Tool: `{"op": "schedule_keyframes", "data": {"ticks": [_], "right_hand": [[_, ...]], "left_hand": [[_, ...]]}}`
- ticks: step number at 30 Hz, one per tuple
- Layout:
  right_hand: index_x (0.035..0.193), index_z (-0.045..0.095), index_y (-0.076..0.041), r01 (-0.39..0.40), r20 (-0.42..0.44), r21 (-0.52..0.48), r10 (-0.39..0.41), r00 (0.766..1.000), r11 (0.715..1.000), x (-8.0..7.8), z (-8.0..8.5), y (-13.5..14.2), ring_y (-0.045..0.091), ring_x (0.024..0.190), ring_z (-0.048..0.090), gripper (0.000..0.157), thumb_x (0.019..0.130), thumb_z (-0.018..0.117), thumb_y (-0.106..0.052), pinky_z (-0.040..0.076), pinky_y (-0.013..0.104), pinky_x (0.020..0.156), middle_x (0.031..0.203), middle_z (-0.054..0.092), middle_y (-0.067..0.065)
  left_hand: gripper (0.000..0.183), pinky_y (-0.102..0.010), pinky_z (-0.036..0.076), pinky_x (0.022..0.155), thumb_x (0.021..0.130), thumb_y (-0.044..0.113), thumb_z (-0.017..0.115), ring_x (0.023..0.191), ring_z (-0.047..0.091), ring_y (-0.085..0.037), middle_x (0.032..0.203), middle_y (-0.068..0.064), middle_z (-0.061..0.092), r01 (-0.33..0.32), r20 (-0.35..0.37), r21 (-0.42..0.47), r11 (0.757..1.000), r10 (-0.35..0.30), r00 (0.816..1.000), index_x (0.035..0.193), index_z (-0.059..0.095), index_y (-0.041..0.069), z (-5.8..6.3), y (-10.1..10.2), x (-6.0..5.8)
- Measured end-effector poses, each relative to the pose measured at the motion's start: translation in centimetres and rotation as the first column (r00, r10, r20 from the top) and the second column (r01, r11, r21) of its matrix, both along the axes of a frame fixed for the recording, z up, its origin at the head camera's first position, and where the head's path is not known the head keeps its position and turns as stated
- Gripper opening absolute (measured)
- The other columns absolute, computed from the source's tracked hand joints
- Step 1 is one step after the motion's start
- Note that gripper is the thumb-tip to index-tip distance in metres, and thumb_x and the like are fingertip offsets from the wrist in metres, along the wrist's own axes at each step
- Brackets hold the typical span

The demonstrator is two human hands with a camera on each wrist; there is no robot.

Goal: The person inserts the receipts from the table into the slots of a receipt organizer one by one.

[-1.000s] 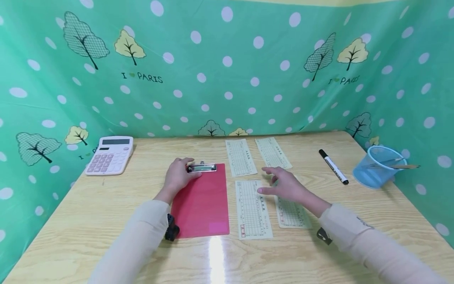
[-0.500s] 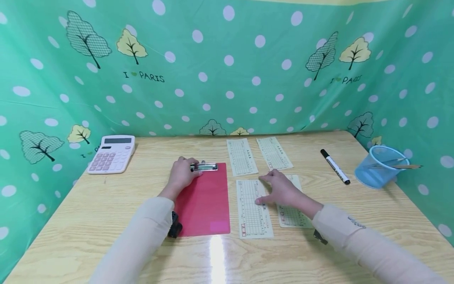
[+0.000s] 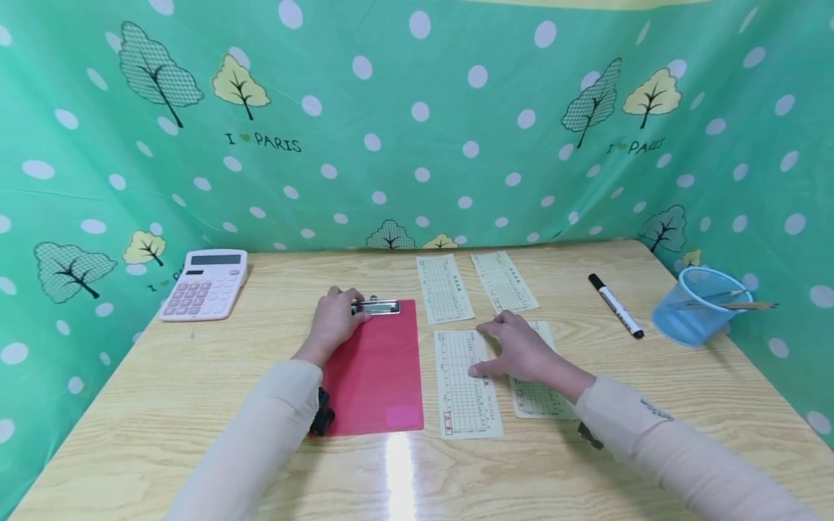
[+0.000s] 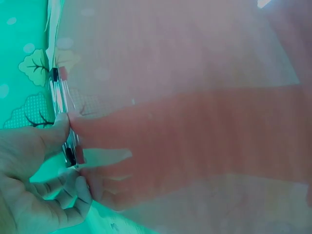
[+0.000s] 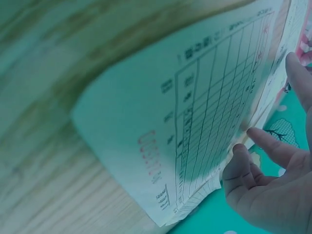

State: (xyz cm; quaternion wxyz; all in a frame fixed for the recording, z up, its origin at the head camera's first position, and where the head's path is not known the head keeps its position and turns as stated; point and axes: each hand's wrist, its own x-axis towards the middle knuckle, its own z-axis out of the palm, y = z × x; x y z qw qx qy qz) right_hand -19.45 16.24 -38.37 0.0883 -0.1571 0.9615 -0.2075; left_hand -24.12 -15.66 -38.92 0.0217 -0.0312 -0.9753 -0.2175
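Observation:
A red clipboard lies flat in the middle of the table. My left hand grips it at the top left, thumb on the metal clip and fingers at the far edge. In the left wrist view, the thumb presses the clip while the other fingers curl at the board's edge. To the right, my right hand spreads thumb and forefinger over a printed form slip, fingertips at its surface. It partly covers a second slip. In the right wrist view, the fingers hover close over the paper.
Two more form slips lie farther back. A black-capped marker and a blue mesh pen cup, tilted in view and holding pencils, are at the right. A pink calculator is at the back left. Patterned green cloth hangs behind.
My right hand has come down and slightly left onto the near slip, then stayed there. My left hand has shifted slightly right along the clip.

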Motion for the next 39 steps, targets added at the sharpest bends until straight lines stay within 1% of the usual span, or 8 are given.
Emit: {"op": "schedule_keyframes", "data": {"ticks": [6, 12, 17, 20, 24, 27, 33, 39], "right_hand": [[0.141, 0.058, -0.003, 0.018, -0.01, 0.03, -0.017, 1.0, 0.999, 0.1, 0.1, 0.3, 0.035, 0.118, 0.05, 0.086, 0.074, 0.09, -0.047, 0.047, 0.051, 0.096, 0.133, 0.052, 0.02], [0.137, 0.063, -0.006, 0.04, -0.007, -0.001, -0.04, 0.999, 0.999, 0.2, 0.1, 0.4, 0.034, 0.116, 0.05, 0.081, 0.073, 0.091, -0.045, 0.047, 0.048, 0.092, 0.129, 0.053, 0.016], [0.137, 0.064, -0.007, 0.053, 0.0, 0.006, -0.053, 0.999, 0.999, 0.2, 0.1, 0.3, 0.032, 0.113, 0.051, 0.079, 0.073, 0.091, -0.044, 0.047, 0.046, 0.091, 0.127, 0.055, 0.015], [0.136, 0.064, -0.007, 0.05, 0.001, 0.01, -0.05, 0.999, 0.999, 0.2, 0.0, 0.4, 0.033, 0.114, 0.051, 0.079, 0.073, 0.091, -0.044, 0.047, 0.047, 0.092, 0.128, 0.055, 0.016], [0.136, 0.064, -0.006, 0.049, 0.011, 0.002, -0.049, 0.999, 0.999, 0.2, 0.0, 0.4, 0.032, 0.113, 0.051, 0.079, 0.073, 0.091, -0.044, 0.047, 0.048, 0.092, 0.127, 0.056, 0.017], [0.136, 0.064, -0.005, 0.046, 0.015, 0.0, -0.046, 0.999, 0.999, 0.2, 0.0, 0.4, 0.031, 0.112, 0.051, 0.079, 0.073, 0.091, -0.043, 0.047, 0.047, 0.091, 0.126, 0.056, 0.016], [0.136, 0.063, -0.004, 0.041, 0.013, 0.003, -0.041, 0.999, 0.999, 0.2, 0.1, 0.3, 0.033, 0.115, 0.05, 0.079, 0.073, 0.091, -0.042, 0.046, 0.049, 0.094, 0.129, 0.057, 0.018], [0.136, 0.063, -0.004, 0.038, 0.017, 0.007, -0.038, 0.999, 0.999, 0.1, 0.3, 0.1, 0.032, 0.113, 0.051, 0.079, 0.073, 0.091, -0.042, 0.046, 0.048, 0.094, 0.126, 0.057, 0.017]], "left_hand": [[0.032, -0.049, 0.05, 0.09, 0.094, 0.016, 0.075, 0.099, 0.056, -0.041, 0.114, -0.026, 0.056, -0.01, 0.002, -0.004, 1.0, 0.01, 1.0, 0.121, 0.067, 0.002, 0.1, 0.2, 0.0], [0.03, -0.047, 0.05, 0.086, 0.093, 0.018, 0.076, 0.091, 0.056, -0.037, 0.108, -0.021, 0.056, -0.008, -0.021, 0.008, 1.0, 0.008, 1.0, 0.118, 0.069, 0.004, 0.1, 0.2, -0.2], [0.028, -0.046, 0.05, 0.086, 0.092, 0.016, 0.077, 0.09, 0.058, -0.036, 0.103, -0.019, 0.058, 0.018, -0.047, 0.016, 1.0, -0.018, 0.999, 0.115, 0.07, 0.002, -0.2, 0.0, -0.3], [0.027, -0.044, 0.05, 0.084, 0.092, 0.016, 0.077, 0.088, 0.058, -0.034, 0.1, -0.017, 0.058, 0.031, -0.058, 0.022, 0.999, -0.029, 0.998, 0.114, 0.071, 0.002, -0.5, -0.1, -0.4], [0.027, -0.044, 0.052, 0.083, 0.091, 0.015, 0.077, 0.086, 0.06, -0.034, 0.096, -0.016, 0.059, 0.055, -0.091, 0.025, 0.998, -0.053, 0.994, 0.113, 0.071, 0.001, -0.8, -0.3, -0.5], [0.026, -0.045, 0.053, 0.083, 0.09, 0.014, 0.078, 0.088, 0.062, -0.035, 0.095, -0.016, 0.061, 0.081, -0.127, 0.016, 0.997, -0.078, 0.989, 0.111, 0.072, 0.0, -1.0, -0.4, -0.6], [0.026, -0.047, 0.054, 0.085, 0.089, 0.013, 0.078, 0.089, 0.064, -0.038, 0.097, -0.017, 0.064, 0.116, -0.192, -0.026, 0.993, -0.119, 0.974, 0.109, 0.073, -0.001, -1.3, -0.5, -0.6], [0.024, -0.046, 0.054, 0.085, 0.092, 0.012, 0.076, 0.091, 0.065, -0.037, 0.098, -0.018, 0.064, 0.132, -0.183, -0.024, 0.991, -0.134, 0.974, 0.111, 0.073, -0.002, -1.1, -0.9, -0.6]]}}
